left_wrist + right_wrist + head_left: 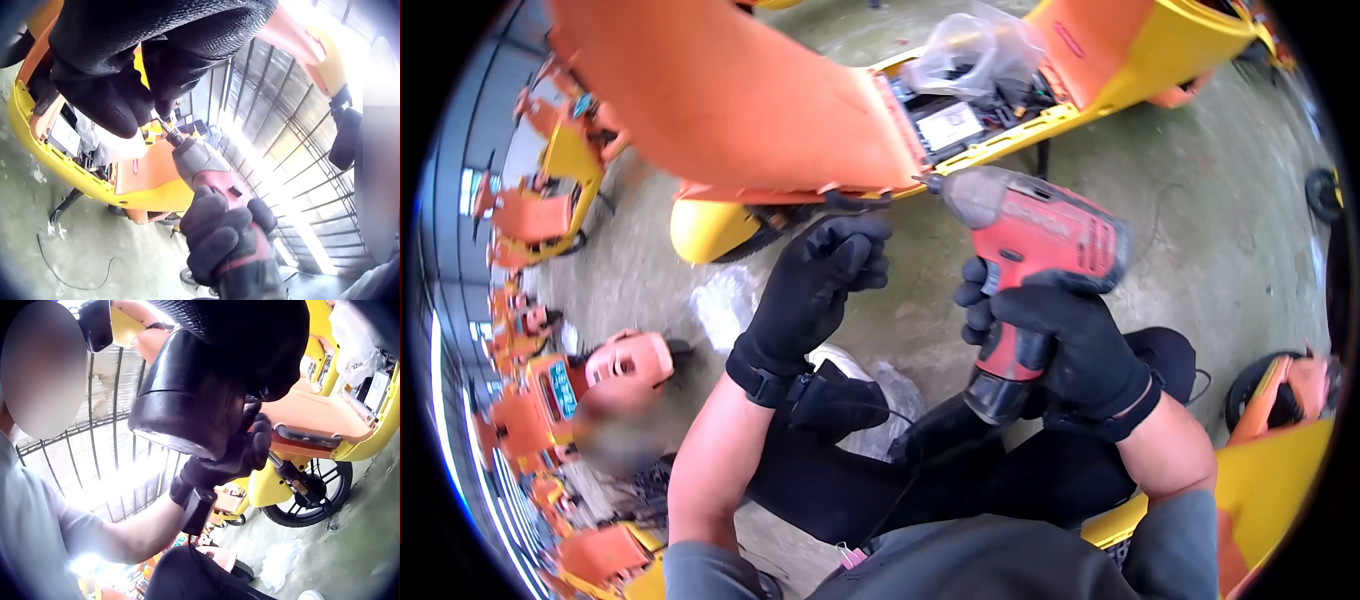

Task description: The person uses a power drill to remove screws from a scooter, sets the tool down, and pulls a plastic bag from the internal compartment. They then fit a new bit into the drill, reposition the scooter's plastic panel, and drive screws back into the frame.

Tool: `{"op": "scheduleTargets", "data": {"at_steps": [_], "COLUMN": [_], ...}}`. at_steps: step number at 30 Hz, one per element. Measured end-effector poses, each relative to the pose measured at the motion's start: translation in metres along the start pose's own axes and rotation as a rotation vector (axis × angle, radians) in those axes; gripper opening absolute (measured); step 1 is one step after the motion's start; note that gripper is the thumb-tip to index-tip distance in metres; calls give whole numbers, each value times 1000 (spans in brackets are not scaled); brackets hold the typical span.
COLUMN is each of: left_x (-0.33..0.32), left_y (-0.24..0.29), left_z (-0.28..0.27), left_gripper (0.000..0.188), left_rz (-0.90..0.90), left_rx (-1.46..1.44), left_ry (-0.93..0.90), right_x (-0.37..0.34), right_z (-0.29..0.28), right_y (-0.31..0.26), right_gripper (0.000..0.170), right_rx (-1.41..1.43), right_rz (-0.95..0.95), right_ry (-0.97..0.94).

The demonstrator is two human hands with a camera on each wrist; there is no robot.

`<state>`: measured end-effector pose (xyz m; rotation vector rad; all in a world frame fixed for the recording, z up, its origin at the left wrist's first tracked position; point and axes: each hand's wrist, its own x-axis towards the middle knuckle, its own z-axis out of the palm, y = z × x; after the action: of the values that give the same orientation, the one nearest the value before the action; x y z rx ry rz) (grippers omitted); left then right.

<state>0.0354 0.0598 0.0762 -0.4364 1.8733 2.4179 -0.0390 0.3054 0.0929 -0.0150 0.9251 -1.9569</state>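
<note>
My black-gloved right hand (1070, 345) grips the handle of a red and black power driver (1050, 235). Its bit points left, beside the edge of an orange and yellow scooter body (800, 120). Left of the driver, my gloved left hand (815, 290) is raised with its fingers curled; whether a small item lies inside them is hidden. In the left wrist view the left hand (150, 56) appears near the bit, and the right hand (219, 231) is round the driver (215, 175). The right wrist view shows the driver's black base (187, 394) large and close.
The scooter's open compartment holds a white-labelled box (949, 127), cables and a clear plastic bag (970, 50). A plastic wrapper (725, 305) lies on the floor. Orange and yellow scooters (535, 215) line the left side; a yellow body (1280, 490) stands at lower right.
</note>
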Motion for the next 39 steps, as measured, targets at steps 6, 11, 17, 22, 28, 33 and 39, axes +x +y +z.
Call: {"op": "scheduleTargets", "data": {"at_steps": [6,11,17,22,28,33,39], "left_x": [-33,-42,-49,-49,-53,-52,-53], "left_y": [7,9,8,0,4,1,-2], "left_z": [-19,-31,-34,-30,-26,-22,-21], "left_gripper": [34,35,35,36,35,35,36], "left_rz": [143,120,143,191,200,226,230], "left_rx": [-231,-370,-383,-440,-484,-505,-507], "left_ry": [52,13,39,25,10,0,6], "right_x": [-5,-7,0,-1,4,4,4], "right_z": [9,15,25,-2,2,-2,14], "right_y": [17,24,32,41,47,49,47], "right_gripper": [48,50,52,41,42,37,37], "right_rx": [-209,-402,-685,-358,-810,-325,-659], "right_rz": [85,84,42,383,190,193,-2], "right_ry": [-150,-203,-168,-130,-64,7,14]}}
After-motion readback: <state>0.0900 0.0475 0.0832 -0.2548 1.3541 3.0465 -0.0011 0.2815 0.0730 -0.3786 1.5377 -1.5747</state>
